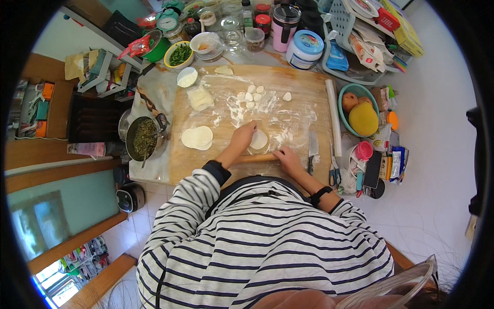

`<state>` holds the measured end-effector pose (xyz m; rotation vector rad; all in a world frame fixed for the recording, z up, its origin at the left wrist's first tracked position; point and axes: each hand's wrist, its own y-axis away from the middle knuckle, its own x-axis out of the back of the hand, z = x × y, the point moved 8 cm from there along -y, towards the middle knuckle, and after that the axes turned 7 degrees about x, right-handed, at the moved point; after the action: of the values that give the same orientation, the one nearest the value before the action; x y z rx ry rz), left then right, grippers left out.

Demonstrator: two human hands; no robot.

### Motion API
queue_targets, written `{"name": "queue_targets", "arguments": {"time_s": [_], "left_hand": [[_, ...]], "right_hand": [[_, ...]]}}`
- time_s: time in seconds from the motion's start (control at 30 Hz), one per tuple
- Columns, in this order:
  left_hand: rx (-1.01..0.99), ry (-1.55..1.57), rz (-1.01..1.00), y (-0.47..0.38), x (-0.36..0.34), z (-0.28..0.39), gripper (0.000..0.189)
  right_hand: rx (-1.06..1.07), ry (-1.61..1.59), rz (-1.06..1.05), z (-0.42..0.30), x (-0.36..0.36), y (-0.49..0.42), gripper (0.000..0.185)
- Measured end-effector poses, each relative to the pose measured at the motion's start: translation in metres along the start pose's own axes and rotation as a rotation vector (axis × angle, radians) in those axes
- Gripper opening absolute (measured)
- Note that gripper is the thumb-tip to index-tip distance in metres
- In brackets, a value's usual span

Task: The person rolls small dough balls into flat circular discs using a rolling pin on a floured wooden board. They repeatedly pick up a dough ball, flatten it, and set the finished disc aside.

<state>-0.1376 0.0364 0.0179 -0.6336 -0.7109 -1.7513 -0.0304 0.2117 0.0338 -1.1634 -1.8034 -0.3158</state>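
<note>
On a floured wooden board (227,116) lies a thin round dough wrapper (259,140). My left hand (244,136) pinches the wrapper's upper left edge between its fingers. A wooden rolling pin (256,158) lies just below the wrapper, and my right hand (285,157) grips its right end. Farther up the board sit several small dough pieces (250,96), with a single one (286,96) to their right. Rolled wrappers (197,138) overlap in a stack at the left. A larger dough lump (200,98) rests above them, near a bowl of flour (187,77).
A kitchen knife (313,148) lies right of my right hand, with scissors (334,172) beyond it. A metal bowl of chopped filling (143,139) stands left of the board. A fruit basket (359,110) is at the right. Jars and a pink tumbler (285,29) line the back.
</note>
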Motion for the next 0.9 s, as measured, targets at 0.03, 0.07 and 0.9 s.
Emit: {"name": "queue_targets", "arguments": {"time_s": [0.03,0.07,0.9], "left_hand": [[0.02,0.043,0.017,0.008,0.008,-0.007,0.011],[0.02,0.096,0.052,0.017,0.021,-0.017,0.013],[-0.091,-0.216,0.122,-0.072,0.015,-0.005,0.046]], "right_hand": [[-0.002,-0.008,0.01,0.0,0.001,0.001,0.029],[-0.023,-0.012,0.01,0.002,0.001,0.002,0.03],[-0.057,-0.068,-0.058,0.013,0.003,0.019,0.042]]}}
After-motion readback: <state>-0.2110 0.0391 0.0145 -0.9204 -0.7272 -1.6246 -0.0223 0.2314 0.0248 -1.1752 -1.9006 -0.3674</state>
